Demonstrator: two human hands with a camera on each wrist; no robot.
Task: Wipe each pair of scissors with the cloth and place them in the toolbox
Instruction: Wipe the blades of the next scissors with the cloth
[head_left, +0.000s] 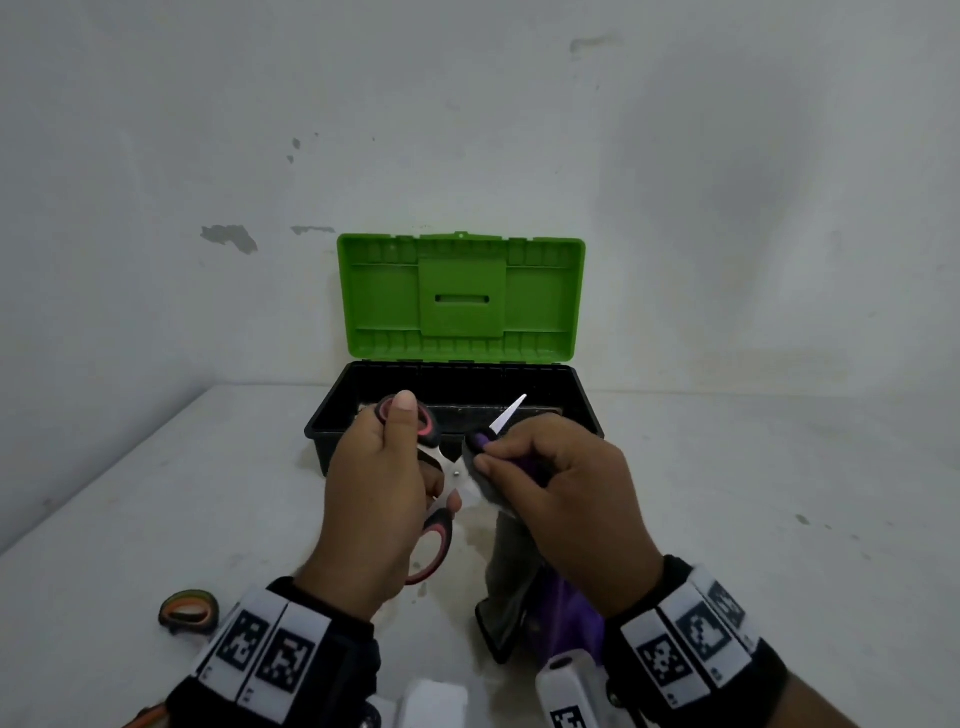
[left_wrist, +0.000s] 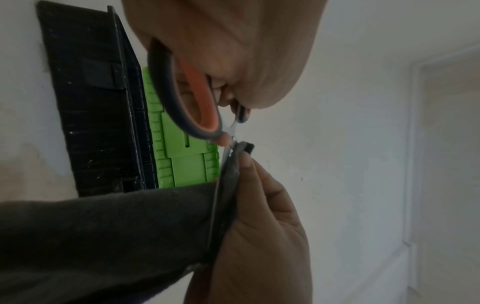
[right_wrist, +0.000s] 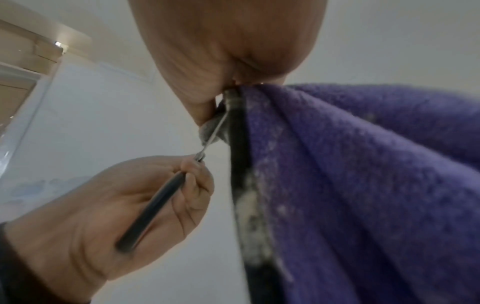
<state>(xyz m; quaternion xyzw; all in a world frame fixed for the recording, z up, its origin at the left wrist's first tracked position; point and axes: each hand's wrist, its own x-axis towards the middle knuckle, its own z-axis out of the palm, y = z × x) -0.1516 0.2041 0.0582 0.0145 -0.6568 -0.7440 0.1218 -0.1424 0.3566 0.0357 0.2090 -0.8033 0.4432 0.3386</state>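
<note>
**Scissors blade wiped in front of the toolbox**

Wrist bands sit nearest the head camera, one on each forearm, each carrying black-and-white square code tags; no readable words show on them.

Fingers of the left hand are curled round the handles of a pair of scissors, black with pink lining, with the thumb lying over the upper loop. Fingers of the right hand pinch a cloth, purple on one face and grey on the other, folded over one blade; the blade tip sticks out bare beyond the fold. The rest of the cloth hangs down to the tabletop.

Scissors and cloth are held just in front of the toolbox, above the tabletop. One toolbox is in view: a black tub with a green lid standing open against the wall. What lies inside cannot be made out.

A second scissors handle, black with orange and green lining, lies on the tabletop at the near left, well apart from the toolbox.
</note>
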